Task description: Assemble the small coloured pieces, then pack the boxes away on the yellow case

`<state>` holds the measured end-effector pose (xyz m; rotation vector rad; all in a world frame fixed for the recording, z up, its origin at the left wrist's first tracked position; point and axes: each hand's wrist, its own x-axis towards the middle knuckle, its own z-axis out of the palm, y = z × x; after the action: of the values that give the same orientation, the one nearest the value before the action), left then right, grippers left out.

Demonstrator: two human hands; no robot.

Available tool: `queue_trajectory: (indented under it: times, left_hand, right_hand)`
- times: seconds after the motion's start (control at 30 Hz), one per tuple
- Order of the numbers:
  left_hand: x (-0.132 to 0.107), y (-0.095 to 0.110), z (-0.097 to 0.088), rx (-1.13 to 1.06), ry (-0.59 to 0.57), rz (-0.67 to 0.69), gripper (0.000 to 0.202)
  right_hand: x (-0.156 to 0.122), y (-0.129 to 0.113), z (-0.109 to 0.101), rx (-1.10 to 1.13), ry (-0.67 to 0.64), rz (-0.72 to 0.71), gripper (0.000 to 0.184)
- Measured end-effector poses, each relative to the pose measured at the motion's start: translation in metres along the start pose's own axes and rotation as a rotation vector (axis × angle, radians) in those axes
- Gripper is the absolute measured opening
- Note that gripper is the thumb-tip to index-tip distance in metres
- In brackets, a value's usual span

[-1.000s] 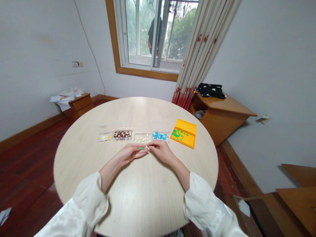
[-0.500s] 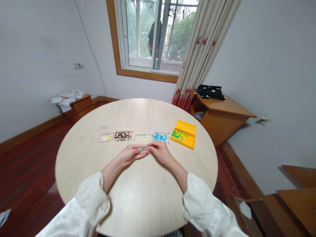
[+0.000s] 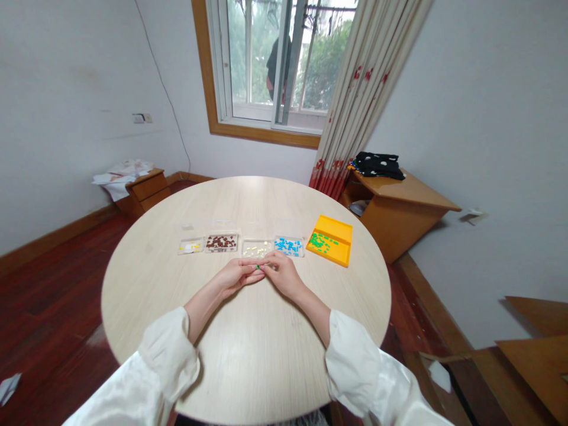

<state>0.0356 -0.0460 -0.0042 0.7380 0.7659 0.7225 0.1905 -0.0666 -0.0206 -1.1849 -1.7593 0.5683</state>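
Note:
My left hand [image 3: 235,276] and my right hand [image 3: 283,274] meet at the middle of the round wooden table [image 3: 248,331], fingertips touching. Between them they pinch a tiny green piece [image 3: 257,267]. Both hands have their fingers curled together. Just beyond them lies a row of small clear boxes: pale yellow pieces [image 3: 190,246], brown pieces [image 3: 220,242], cream pieces [image 3: 256,249] and blue pieces [image 3: 289,245]. An orange tray [image 3: 341,235] with several green pieces [image 3: 319,241] sits to the right of the row.
A wooden cabinet [image 3: 402,204] with black cloth [image 3: 377,164] on it stands right of the table, by a curtain [image 3: 359,89]. A low drawer unit [image 3: 144,186] with papers is at the left wall. A person stands outside the window [image 3: 275,59].
My hands have closed in on each other slightly, so the green piece is more covered by my fingertips. The view has shifted a little.

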Motion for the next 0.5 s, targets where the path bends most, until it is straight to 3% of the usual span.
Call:
queue_trajectory:
  times: [0.5]
  left_hand:
    - [-0.0025,0.0015,0.0011,0.022,0.026,-0.021,0.024]
  right_hand:
    - [0.0013,0.0044,-0.0006,0.004,0.041,-0.014,0.02]
